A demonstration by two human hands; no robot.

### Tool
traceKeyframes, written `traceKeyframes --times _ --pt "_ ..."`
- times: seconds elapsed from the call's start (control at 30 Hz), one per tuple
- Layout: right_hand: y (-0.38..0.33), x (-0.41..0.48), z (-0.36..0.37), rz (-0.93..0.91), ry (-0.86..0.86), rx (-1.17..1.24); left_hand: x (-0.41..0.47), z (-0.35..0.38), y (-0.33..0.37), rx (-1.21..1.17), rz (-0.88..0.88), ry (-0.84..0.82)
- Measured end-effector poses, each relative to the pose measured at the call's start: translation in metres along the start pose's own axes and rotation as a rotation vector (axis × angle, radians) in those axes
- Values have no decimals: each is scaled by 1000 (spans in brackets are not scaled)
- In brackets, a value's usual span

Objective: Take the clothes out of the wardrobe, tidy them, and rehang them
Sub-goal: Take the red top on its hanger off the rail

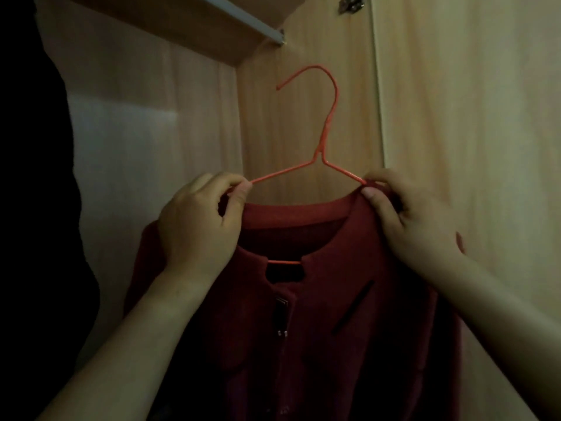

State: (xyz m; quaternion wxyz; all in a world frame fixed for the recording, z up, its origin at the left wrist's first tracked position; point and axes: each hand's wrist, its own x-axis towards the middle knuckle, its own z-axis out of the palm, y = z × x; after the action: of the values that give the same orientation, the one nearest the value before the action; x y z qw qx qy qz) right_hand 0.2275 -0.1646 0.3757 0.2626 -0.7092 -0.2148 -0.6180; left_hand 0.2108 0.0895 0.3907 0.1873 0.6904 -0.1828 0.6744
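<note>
With both hands, left [198, 221] and right [408, 220], pinching the red garment [318, 314] at its shoulders on the orange hanger [326, 129] below the wardrobe rail [243, 15], uneven tugging could slide it off.

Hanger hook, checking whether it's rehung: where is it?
Head view, upper centre: the hanger hook is unhooked, just below the wardrobe rail, above the left hand and right hand.

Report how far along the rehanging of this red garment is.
Done: the red garment sits on the orange hanger. In hand: the left hand and right hand pinch its shoulders at the hanger's arms. To do: the hook hangs free below the rail, so it must go on.
</note>
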Motion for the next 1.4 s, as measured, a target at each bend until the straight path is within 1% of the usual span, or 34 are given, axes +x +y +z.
traceKeyframes --times 0.1,0.2,0.37,0.53,0.63,0.73,0.87,1.0,1.13,1.27,1.4 --pt "-14 -18 -45 29 34 -76 -5 -13 32 -61 62 9" --pt "-21 -40 -93 70 60 -129 -15 -21 69 -144 73 -12" --pt "-20 -86 -187 147 93 -201 -37 -17 147 -327 85 -126" --pt "-19 -160 -292 330 62 -269 -90 -7 241 -579 108 -320" --pt "-22 -216 -360 477 47 -390 -136 -3 306 -751 104 -471" --pt "-29 -277 -431 630 43 -460 -188 -7 377 -905 77 -634" --pt "-48 -352 -526 810 36 -533 -266 -22 469 -1125 -7 -899" --pt "-73 -414 -614 974 68 -624 -338 -48 556 -1262 -71 -1133" --pt "-83 -450 -687 1083 90 -747 -380 -60 643 -1323 -60 -1334" --pt "-78 -456 -744 1107 105 -845 -397 -63 706 -1345 -34 -1417" --pt "-54 -456 -781 1070 116 -914 -399 -51 752 -1383 -35 -1420"
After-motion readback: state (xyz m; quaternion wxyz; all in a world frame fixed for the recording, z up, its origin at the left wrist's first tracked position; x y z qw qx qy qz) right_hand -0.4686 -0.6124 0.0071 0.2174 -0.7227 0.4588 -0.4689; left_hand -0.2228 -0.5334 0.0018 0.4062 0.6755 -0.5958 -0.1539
